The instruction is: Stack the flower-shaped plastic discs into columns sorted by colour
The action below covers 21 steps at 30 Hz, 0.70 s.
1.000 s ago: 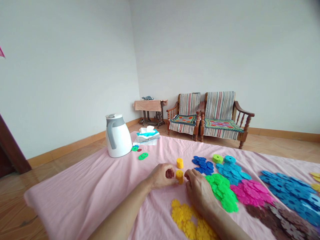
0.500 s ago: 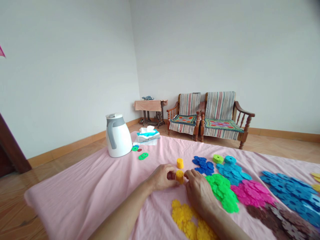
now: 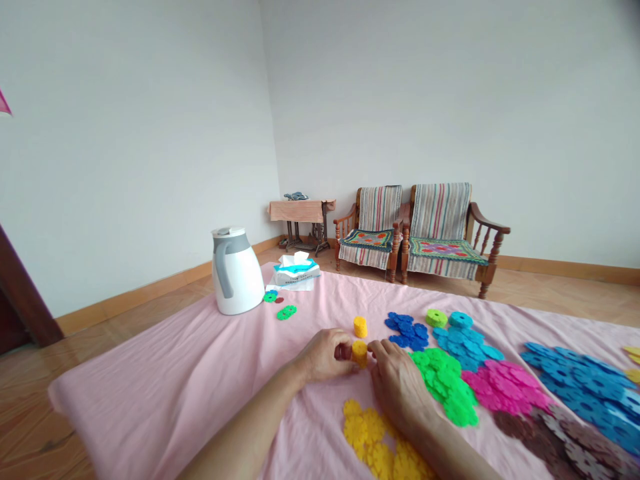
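A short stack of yellow snowflake discs (image 3: 359,353) stands upright on the pink cloth between my hands. My left hand (image 3: 327,355) is closed around its left side, with thumb and fingers at the discs. From the right, the curled fingertips of my right hand (image 3: 397,380) press against the same stack. Just behind it stands another yellow stack (image 3: 360,326), apart from both hands. Loose yellow snowflake discs (image 3: 367,433) lie in a heap under and beside my right wrist and forearm, partly hidden by them.
Right of my hands lie heaps of green (image 3: 445,383), dark blue (image 3: 407,331), pink (image 3: 507,387), blue (image 3: 585,373) and brown discs (image 3: 533,437). A white jug (image 3: 240,277) and tissue box (image 3: 296,270) stand at the back left of the cloth-covered table (image 3: 165,387). Two chairs (image 3: 443,250) stand beyond.
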Motion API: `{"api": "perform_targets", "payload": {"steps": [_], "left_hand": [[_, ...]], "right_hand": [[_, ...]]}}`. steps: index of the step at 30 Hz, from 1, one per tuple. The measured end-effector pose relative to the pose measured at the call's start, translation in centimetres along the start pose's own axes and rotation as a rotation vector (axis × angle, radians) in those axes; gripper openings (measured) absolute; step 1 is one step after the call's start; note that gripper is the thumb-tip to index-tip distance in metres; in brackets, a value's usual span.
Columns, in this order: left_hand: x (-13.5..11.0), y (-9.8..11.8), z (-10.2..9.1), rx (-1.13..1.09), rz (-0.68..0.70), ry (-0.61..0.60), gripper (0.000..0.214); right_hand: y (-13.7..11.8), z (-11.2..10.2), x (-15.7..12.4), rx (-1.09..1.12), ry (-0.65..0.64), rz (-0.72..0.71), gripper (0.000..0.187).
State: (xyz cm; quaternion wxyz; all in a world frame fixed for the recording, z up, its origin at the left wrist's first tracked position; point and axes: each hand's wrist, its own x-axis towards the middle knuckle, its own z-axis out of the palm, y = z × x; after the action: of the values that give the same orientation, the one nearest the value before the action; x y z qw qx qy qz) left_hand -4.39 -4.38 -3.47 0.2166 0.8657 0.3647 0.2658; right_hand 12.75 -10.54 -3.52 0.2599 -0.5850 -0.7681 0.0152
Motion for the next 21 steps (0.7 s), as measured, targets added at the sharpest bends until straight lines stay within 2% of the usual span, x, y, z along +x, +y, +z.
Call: {"api": "perform_targets", "payload": {"steps": [7, 12, 15, 21], "left_hand": [[-0.1, 0.1, 0.0, -0.002, 0.028, 0.021, 0.02], [-0.1, 0.5, -0.4, 0.012, 0.028, 0.038, 0.008], [-0.1, 0.7, -0.7, -0.006, 0.008, 0.122, 0.003], [-0.2, 1.9, -0.9, -0.009, 0.008, 0.338, 0.012]], "right_hand": [[0.2, 0.2, 0.1, 0.032, 0.018, -0.001, 0.028], [0.6, 0.6, 0.1, 0.093, 0.053, 0.036, 0.032], [0.9, 0.7, 0.3, 0.135, 0.091, 0.056, 0.033], [1.4, -0.6, 1.0, 0.231, 0.193, 0.121, 0.027]]}}
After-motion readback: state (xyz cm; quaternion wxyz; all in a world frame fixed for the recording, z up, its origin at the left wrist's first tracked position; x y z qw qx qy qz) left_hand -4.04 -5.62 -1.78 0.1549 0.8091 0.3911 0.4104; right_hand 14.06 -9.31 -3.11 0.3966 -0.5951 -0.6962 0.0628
